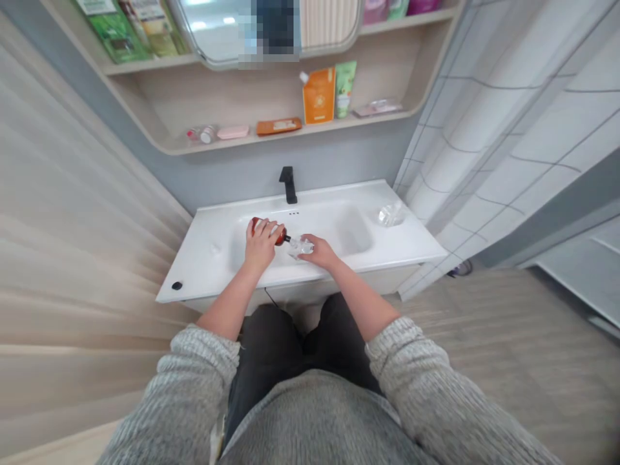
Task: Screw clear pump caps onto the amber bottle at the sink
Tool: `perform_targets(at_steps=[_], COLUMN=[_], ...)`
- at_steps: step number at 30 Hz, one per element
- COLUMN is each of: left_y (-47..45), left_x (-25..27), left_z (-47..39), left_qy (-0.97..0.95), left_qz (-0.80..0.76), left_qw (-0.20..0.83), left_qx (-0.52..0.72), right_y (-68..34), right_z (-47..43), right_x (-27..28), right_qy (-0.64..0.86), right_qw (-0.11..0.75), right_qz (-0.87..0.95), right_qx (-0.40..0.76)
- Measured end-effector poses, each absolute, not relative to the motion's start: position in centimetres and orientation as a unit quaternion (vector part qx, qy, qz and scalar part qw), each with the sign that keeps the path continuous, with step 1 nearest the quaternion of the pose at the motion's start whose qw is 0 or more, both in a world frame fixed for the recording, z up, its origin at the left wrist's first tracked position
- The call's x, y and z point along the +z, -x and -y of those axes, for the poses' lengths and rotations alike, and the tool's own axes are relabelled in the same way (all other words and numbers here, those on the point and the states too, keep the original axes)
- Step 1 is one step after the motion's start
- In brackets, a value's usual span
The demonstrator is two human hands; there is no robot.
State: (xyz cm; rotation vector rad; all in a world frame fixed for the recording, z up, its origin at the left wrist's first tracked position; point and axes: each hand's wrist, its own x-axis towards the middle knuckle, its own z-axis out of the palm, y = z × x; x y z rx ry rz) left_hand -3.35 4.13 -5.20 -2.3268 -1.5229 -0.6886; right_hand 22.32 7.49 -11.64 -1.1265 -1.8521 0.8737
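Note:
Over the white sink, my left hand is wrapped around a reddish-brown bottle. The bottle is tilted, its narrow dark neck pointing right and down. My right hand grips a small clear container just beyond that neck. Neck and container meet or nearly meet; I cannot tell whether they touch or whether liquid is flowing. Fingers cover much of the bottle's body.
A black faucet stands behind the basin. On the counter are a small black cap at left and a crumpled-looking clear plastic item at right. Above, a shelf holds an orange pouch and a green tube.

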Motion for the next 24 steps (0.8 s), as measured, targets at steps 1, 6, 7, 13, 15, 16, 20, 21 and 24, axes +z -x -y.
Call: perform_targets(at_steps=[1, 6, 7, 13, 15, 16, 20, 21, 24], left_y=[3.35, 3.33, 3.33, 3.30, 3.30, 3.30, 3.28, 3.27, 3.23], left_x=[-5.17, -5.04, -4.99, -4.64, -4.57, -4.55, -4.55, -4.55, -4.51], left_z=[-4.14, -4.17, -4.17, -4.16, -4.16, -4.17, -4.19, -4.21, -4.26], left_qy=[0.805, 0.806, 0.806, 0.810, 0.811, 0.812, 0.812, 0.811, 0.811], left_qz=[0.526, 0.525, 0.525, 0.523, 0.521, 0.520, 0.518, 0.519, 0.518], left_qw=[0.140, 0.146, 0.145, 0.141, 0.140, 0.141, 0.146, 0.147, 0.149], left_qx=[-0.237, -0.233, -0.233, -0.226, -0.224, -0.224, -0.225, -0.226, -0.227], right_y=[-22.33, -22.42, -22.44, -22.39, -22.35, -22.33, -22.33, -22.34, -22.35], right_z=[-7.50, -7.53, -7.53, -7.50, -7.52, -7.53, -7.61, -7.63, -7.69], right_x=[-11.65, -11.71, -11.70, -11.65, -11.69, -11.72, -11.83, -11.86, -11.92], right_qy=[0.444, 0.442, 0.442, 0.438, 0.438, 0.437, 0.439, 0.440, 0.440], right_qw=[0.391, 0.395, 0.395, 0.404, 0.406, 0.406, 0.402, 0.401, 0.402], right_qz=[0.729, 0.726, 0.726, 0.724, 0.723, 0.723, 0.724, 0.724, 0.724], right_qx=[0.345, 0.348, 0.348, 0.349, 0.347, 0.347, 0.349, 0.349, 0.347])
